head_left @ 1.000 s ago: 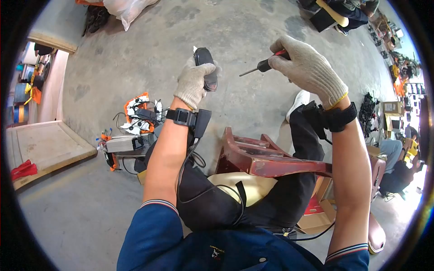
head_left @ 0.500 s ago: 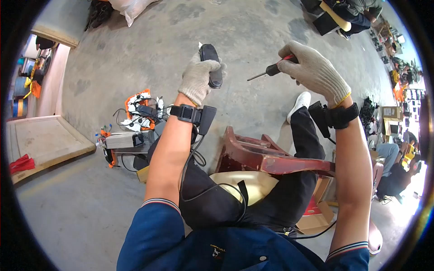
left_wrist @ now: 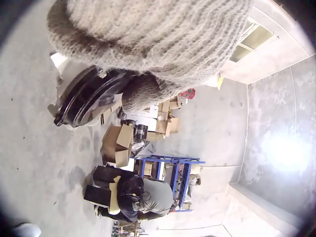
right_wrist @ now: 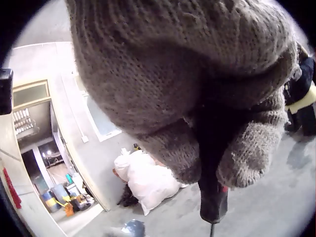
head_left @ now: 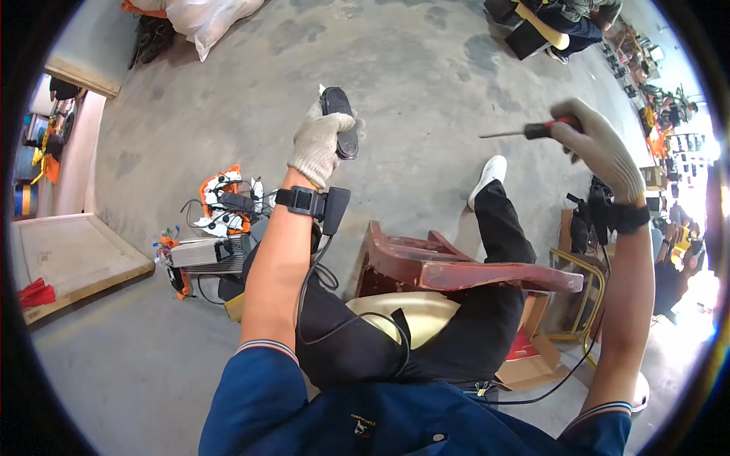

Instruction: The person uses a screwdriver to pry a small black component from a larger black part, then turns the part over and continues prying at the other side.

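In the head view my gloved left hand (head_left: pixel 316 143) grips an oblong black plastic part (head_left: pixel 339 121) with a small white piece at its top end. The left wrist view shows the glossy, ridged dark edge of that black part (left_wrist: pixel 91 96) below the knitted glove. My gloved right hand (head_left: pixel 604 148) holds a screwdriver (head_left: pixel 538 131) by its red and black handle, its thin shaft pointing left. In the right wrist view the thumb and fingers close around the screwdriver handle (right_wrist: pixel 213 200). A wide gap separates the two hands.
A dark red wooden stool (head_left: pixel 456 273) lies between my legs. On the left are a finned metal unit (head_left: pixel 209 254), orange and white parts (head_left: pixel 224 201) with cables, and a wooden board (head_left: pixel 84 251). An open cardboard box (head_left: pixel 532 357) sits at lower right. Another person (left_wrist: pixel 153 195) sits farther off.
My right hand has swung outward to the right and slightly down with the screwdriver, away from the left hand. The left hand keeps its grip on the black part, shifting only slightly.
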A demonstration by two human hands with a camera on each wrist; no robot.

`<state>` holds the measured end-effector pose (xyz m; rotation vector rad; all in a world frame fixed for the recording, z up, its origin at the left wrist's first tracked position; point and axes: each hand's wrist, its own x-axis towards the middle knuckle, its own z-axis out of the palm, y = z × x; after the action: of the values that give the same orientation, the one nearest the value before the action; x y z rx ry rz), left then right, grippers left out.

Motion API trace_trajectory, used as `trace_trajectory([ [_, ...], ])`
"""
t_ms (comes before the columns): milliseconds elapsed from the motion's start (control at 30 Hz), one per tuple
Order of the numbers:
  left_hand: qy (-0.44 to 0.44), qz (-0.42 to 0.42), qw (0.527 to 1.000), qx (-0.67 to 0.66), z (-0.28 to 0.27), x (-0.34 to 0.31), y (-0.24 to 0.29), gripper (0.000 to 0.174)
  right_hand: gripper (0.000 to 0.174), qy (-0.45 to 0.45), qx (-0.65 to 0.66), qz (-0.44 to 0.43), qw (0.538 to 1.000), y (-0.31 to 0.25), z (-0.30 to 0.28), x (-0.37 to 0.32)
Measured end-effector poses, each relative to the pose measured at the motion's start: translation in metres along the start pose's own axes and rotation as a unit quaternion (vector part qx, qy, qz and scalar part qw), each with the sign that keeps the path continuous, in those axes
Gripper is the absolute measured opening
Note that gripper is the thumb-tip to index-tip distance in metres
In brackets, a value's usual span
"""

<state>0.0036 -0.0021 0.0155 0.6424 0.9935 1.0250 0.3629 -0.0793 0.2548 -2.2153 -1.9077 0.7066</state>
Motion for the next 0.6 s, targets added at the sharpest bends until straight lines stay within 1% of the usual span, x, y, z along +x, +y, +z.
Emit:
trace_trajectory([
  [33,0.003,0.005,1.000,-0.005,0.002,0.000,-0.002,0.041,0.036,0.000,0.001,0.001,1.000,0.022,-0.003,-0.007],
  [100,0.011,0.007,1.000,-0.010,0.003,-0.001,-0.001,0.043,0.035,0.026,0.090,0.097,0.991,0.071,0.000,-0.017],
  [133,0.006,0.002,1.000,-0.012,0.002,-0.002,0.000,0.044,0.035,0.031,0.132,0.129,0.982,0.094,0.006,-0.023],
  [200,0.004,-0.003,1.000,-0.012,0.001,-0.001,-0.001,0.045,0.036,0.044,0.257,0.167,0.951,0.148,0.033,-0.028],
  [267,-0.004,-0.006,1.000,-0.011,0.000,0.000,-0.003,0.049,0.038,0.041,0.325,0.191,0.926,0.183,0.070,-0.026],
  [300,0.001,-0.007,1.000,-0.009,0.001,0.001,-0.004,0.049,0.039,0.038,0.338,0.205,0.918,0.187,0.090,-0.023],
  [400,0.008,-0.031,0.999,-0.006,0.003,0.000,-0.002,0.054,0.041,-0.009,0.394,0.209,0.895,0.198,0.153,-0.004],
  [467,0.001,-0.046,0.999,0.021,0.003,0.001,-0.002,0.056,0.042,-0.070,0.396,0.196,0.894,0.195,0.188,0.010],
  [500,0.007,-0.051,0.998,0.026,0.008,-0.001,0.001,0.056,0.043,-0.088,0.415,0.206,0.882,0.190,0.201,0.014],
  [533,0.000,-0.062,0.998,0.025,0.009,-0.001,0.003,0.058,0.043,-0.094,0.419,0.210,0.878,0.181,0.218,0.019],
  [600,0.003,-0.082,0.996,0.031,0.009,0.000,0.005,0.059,0.044,-0.163,0.355,0.185,0.902,0.165,0.256,0.032],
])
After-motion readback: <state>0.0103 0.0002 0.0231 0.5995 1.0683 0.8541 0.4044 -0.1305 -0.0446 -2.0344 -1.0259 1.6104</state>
